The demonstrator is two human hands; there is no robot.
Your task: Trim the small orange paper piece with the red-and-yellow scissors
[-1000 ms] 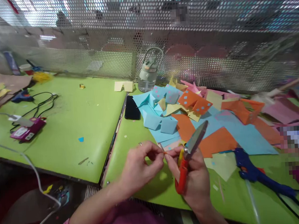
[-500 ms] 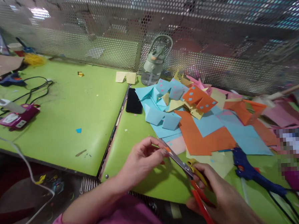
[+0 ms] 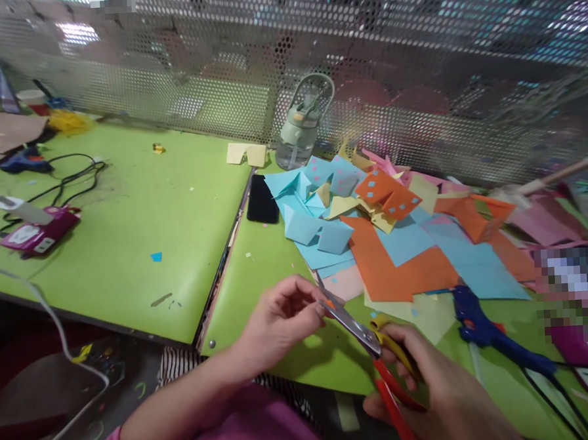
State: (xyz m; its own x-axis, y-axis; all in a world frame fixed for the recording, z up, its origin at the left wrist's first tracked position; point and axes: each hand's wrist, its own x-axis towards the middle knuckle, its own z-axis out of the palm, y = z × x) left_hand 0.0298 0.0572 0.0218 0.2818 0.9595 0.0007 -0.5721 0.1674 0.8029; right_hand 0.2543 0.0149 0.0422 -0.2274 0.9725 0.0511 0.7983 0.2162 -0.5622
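My left hand [image 3: 279, 319] pinches a tiny orange paper scrap [image 3: 330, 303] between thumb and fingertips over the green table's near edge. My right hand [image 3: 441, 389] grips scissors [image 3: 374, 353] with red and yellow handles; the metal blades point up-left and meet the scrap at my left fingertips. Just beyond lies a heap of folded blue, orange, yellow and pink paper [image 3: 383, 235], some pieces dotted with small squares.
A blue glue gun [image 3: 481, 325] lies right of the scissors. A black phone [image 3: 262, 199] and a clear water bottle [image 3: 299, 124] stand behind. The left table [image 3: 126, 215] holds cables, a magenta device [image 3: 38, 233] and another glue gun [image 3: 22, 161]. Perforated metal screen at the back.
A second ago the scissors pointed up-right with both hands together. My right hand has drawn back toward me and swung the blades left onto the scrap. The view has shifted slightly.
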